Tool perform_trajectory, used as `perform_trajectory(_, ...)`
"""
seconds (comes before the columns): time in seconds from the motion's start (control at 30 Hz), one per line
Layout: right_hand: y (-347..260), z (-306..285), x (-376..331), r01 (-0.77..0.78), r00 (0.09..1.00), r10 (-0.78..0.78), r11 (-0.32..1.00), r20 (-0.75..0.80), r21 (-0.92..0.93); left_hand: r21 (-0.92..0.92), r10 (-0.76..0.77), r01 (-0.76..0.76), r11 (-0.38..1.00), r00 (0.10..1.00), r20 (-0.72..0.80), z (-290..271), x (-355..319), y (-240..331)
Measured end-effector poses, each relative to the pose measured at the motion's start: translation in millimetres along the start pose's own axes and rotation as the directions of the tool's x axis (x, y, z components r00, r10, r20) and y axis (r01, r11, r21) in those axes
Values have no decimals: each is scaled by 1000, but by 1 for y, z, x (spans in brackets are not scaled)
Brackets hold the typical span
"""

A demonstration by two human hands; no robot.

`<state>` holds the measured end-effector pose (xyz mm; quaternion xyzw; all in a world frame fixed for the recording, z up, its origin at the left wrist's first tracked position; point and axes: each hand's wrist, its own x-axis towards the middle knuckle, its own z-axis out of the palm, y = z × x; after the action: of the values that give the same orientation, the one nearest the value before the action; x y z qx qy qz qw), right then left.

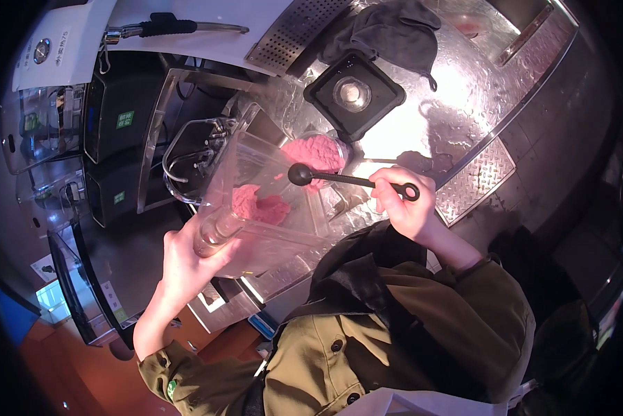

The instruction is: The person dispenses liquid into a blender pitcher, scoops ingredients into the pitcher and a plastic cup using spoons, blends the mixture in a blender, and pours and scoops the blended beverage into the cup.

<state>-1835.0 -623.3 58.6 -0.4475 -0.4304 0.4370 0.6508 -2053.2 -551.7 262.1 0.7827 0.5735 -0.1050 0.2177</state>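
Note:
My left hand (181, 263) is closed round the handle of a clear plastic blender jug (292, 236), which is tilted over the steel counter. A clump of soft pink mash (261, 206) clings inside the jug. In my right hand (410, 208), the fingers are wrapped round the handle of a black measuring spoon (346, 180). Its round bowl is above the jug's far right side. Just beyond, a clear round container (344, 149) is heaped with more pink mash (313, 151). Whether the spoon touches any mash cannot be made out.
A black square blender lid (379, 97) with a clear centre lies on the wet steel counter (457, 118). Behind it is a crumpled dark cloth (401, 35). Black machines (128, 104) and a tap with a black grip (166, 26) stand at the left.

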Motion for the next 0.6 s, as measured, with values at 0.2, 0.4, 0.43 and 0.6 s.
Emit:
perform_trajectory(0.2, -22, 5, 5, 228, 972, -236, 941, -1, -249, -37, -48, 48, 998, 999, -12, -2, -10, -8)
perform_trajectory(0.4, -4, 30, 17, 233, 969, -246, 891, 16, -389, -62, -34, 29, 998, 997, -72, 3, -16, -18)
perform_trajectory(0.43, 4, 34, 18, 235, 969, -247, 891, 20, -389, -65, -38, 33, 997, 996, -78, 4, -16, -19)
perform_trajectory(0.6, -10, 37, 28, 276, 961, -246, 833, 126, -480, -106, -34, 25, 994, 996, -87, 8, -19, -27)
